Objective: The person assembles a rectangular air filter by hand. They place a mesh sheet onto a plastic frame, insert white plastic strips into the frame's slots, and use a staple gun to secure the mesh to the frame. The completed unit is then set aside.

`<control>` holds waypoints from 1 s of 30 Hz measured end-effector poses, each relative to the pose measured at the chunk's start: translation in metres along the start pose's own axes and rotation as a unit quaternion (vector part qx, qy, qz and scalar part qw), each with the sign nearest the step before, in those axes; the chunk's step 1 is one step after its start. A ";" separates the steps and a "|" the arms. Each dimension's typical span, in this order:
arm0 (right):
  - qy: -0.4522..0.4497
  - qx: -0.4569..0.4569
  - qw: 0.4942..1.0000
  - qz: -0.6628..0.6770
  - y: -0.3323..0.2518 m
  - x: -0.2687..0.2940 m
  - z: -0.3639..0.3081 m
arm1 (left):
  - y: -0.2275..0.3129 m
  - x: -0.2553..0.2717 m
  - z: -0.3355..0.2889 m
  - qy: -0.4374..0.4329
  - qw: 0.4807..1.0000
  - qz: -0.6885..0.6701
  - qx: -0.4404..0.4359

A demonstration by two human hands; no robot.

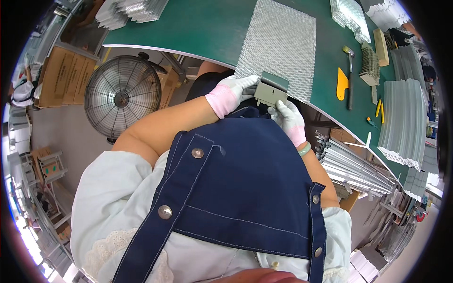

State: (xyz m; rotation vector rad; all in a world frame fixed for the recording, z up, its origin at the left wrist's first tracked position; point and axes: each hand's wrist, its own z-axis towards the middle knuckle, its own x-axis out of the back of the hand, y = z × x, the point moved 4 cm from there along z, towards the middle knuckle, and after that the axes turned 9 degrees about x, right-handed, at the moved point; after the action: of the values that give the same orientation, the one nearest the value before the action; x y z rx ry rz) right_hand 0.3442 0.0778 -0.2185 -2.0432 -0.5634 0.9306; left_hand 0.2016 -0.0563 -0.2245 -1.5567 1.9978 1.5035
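Observation:
Both my hands wear white gloves with pink cuffs. Between them, at the near edge of the green table [203,35], is a small grey-green metal part [271,94] with a bent upper flange and notched lower edge. My left hand [232,92] grips its left end, thumb lying along the side. At the lower right corner, the curled fingers of my right hand [289,117] pinch the part. Just beyond it lies a silvery sheet with a bubbled texture [281,45], its near edge partly covered by the part and my hands.
Right of the sheet lie a yellow scraper [342,84], a hammer [350,78] and yellow pliers [379,108]. Stacked metal panels [403,118] line the table's right side. Long metal strips [354,165] rest below its edge. A round floor fan [122,98] stands at left.

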 end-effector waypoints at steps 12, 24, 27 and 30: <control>-0.004 0.009 1.000 0.001 -0.008 -0.007 0.001 | 0.004 -0.003 -0.012 0.082 0.965 0.226 0.103; -0.117 0.037 0.975 0.185 -0.005 0.015 0.022 | 0.004 -0.003 -0.015 0.035 0.980 0.166 0.103; -0.065 0.067 0.993 0.070 -0.013 0.008 0.014 | 0.003 -0.004 -0.016 0.055 0.983 0.146 0.098; 0.014 0.105 0.991 -0.086 -0.020 0.008 0.009 | 0.006 -0.015 -0.022 0.062 0.989 0.104 0.079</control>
State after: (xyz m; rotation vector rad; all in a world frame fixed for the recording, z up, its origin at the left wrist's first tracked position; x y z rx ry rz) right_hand 0.3410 0.0987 -0.2089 -1.7878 -0.5898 0.8207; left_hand 0.2120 -0.0644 -0.2008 -1.4491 2.3510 1.3060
